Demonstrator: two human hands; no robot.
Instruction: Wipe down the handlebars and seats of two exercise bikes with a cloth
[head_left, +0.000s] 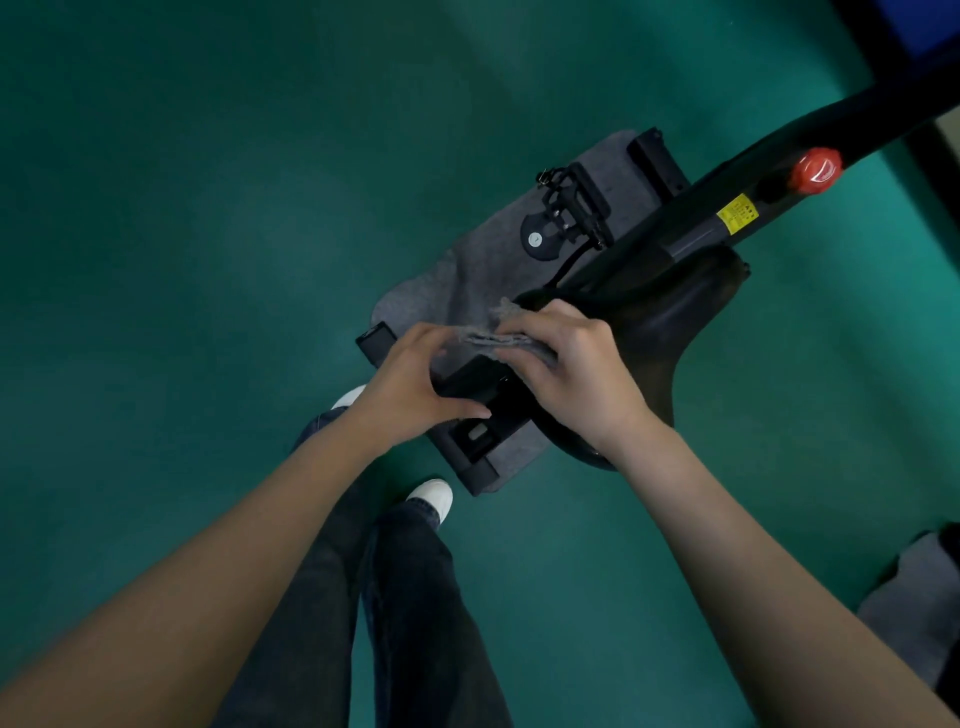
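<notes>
A black exercise bike stands on a grey floor mat (483, 265), and I look down on its black seat (670, 322). Both my hands hold a folded grey cloth (498, 338) just above the seat's rear end. My right hand (566, 374) grips the cloth's right part, fingers curled over it. From the left, my left hand (415, 384) pinches the cloth's other edge. The bike's frame (737, 187) runs up to the right, with a red knob (815, 169) on it. The handlebars are out of view.
A black pedal (571, 208) sticks out left of the frame above the mat. The bike's rear base bar (467, 436) lies by my white shoes (434, 496). Green floor surrounds the mat. Another grey mat (914, 597) shows at the lower right edge.
</notes>
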